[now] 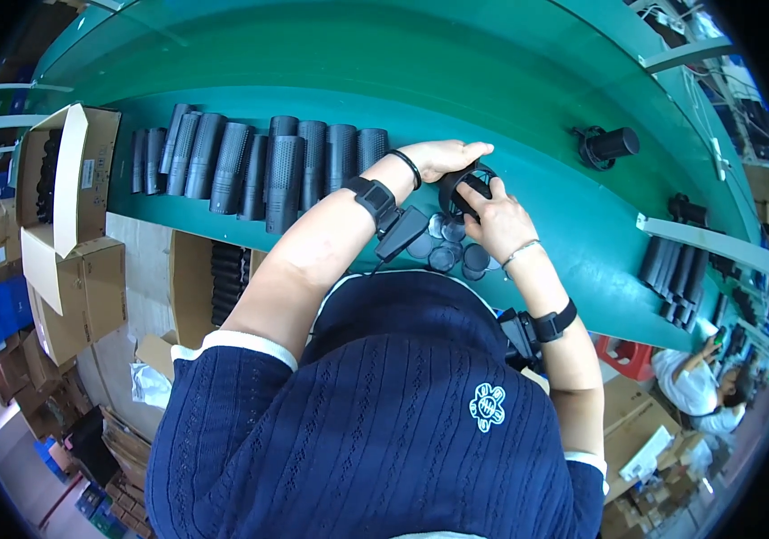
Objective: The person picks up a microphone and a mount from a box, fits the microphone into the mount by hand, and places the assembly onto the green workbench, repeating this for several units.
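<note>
My left hand (443,159) is closed about the far-left side of a black ring-shaped holder (453,190), its fingers partly hidden. My right hand (503,223) reaches into the holder's opening from the right, fingers bent and pressing on its inside; whatever lies under the fingertips is hidden. Just below the holder, several dark round discs (443,259) lie in a loose heap on the green bench. To the left of my hands a row of black perforated cylinders (286,180) stretches along the bench.
A similar black ring holder with a cylinder in it (605,146) sits at the far right. More dark cylinders (672,269) are grouped beyond a white bar (708,242). Open cardboard boxes (92,274) stand at the left. A red stool (625,357) and a co-worker (694,382) are at the right.
</note>
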Available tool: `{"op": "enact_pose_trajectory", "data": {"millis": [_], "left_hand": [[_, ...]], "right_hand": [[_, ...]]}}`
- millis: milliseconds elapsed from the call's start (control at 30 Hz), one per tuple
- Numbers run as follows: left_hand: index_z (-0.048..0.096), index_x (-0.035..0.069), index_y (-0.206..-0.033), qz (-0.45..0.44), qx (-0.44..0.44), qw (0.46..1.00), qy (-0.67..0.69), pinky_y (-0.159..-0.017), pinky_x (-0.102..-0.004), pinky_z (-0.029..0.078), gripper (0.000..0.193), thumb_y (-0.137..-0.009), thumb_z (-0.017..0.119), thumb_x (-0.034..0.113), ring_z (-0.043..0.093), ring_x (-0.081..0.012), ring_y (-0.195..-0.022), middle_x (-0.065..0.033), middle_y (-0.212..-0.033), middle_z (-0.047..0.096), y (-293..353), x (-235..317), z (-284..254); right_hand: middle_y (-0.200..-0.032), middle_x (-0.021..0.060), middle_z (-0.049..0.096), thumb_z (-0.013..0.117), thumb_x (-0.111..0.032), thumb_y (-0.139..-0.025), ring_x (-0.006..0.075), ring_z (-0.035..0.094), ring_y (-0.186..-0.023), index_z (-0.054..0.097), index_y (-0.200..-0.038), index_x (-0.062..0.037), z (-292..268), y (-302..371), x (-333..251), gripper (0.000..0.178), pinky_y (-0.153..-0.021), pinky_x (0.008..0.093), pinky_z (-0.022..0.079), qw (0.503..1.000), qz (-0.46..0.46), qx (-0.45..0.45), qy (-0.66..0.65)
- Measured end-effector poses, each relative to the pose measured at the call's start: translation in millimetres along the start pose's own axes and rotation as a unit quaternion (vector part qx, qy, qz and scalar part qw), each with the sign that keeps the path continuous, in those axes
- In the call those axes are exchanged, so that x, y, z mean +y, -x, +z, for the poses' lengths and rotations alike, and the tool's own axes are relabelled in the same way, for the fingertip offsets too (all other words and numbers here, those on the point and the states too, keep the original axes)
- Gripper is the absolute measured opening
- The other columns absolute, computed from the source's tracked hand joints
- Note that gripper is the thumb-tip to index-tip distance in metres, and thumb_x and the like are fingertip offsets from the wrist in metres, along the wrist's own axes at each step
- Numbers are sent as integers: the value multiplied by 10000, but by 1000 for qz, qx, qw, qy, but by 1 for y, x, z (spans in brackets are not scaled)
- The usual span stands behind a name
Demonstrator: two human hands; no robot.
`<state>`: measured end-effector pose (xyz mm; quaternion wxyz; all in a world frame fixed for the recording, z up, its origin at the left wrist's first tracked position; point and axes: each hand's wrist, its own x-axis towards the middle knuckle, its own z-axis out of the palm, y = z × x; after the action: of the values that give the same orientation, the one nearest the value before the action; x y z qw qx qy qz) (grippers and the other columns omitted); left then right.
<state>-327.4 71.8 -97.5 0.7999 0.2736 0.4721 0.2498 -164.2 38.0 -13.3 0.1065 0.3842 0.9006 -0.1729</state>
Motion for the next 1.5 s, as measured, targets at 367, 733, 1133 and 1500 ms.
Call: {"op": "enact_pose_trajectory", "data": {"millis": [367,733,1133,1500], "left_hand": [[578,-18,-1010,96,390,913,-74,-780,-348,467,381,-882,582,340,569,-197,-907,-124,-918,611,15,-46,-5],[387,-89,-1253,6,217,937,273,-954,-458,440,681,-867,584,436,515,-360,-1123,-258,-1204,494,28,-44,4],[455,77,-1202,74,56,896,435,-812,-478,463,439,-907,555,386,553,-308,-1039,-119,-1157,534,7,-42,-3],[312,44,-1183,374,262,888,53,-807,-416,516,693,-705,808,114,580,-244,-1021,-148,-1129,528,-10,33,-17]], "right_hand": [[-1073,91,620,660,-116,-824,136,628,-846,610,-1197,-74,29,-1,47,379,-550,241,552,881,107,70,-455],[-874,165,629,492,-280,-940,186,611,-525,521,-1259,-54,44,1,40,393,-439,234,512,648,258,94,-711],[-768,161,626,433,-377,-965,189,609,-495,397,-1235,-45,34,-5,22,429,-393,233,483,579,235,100,-774],[-963,163,611,464,-354,-963,222,654,-676,431,-1233,-40,78,51,52,415,-541,273,514,563,316,189,-740]]}}
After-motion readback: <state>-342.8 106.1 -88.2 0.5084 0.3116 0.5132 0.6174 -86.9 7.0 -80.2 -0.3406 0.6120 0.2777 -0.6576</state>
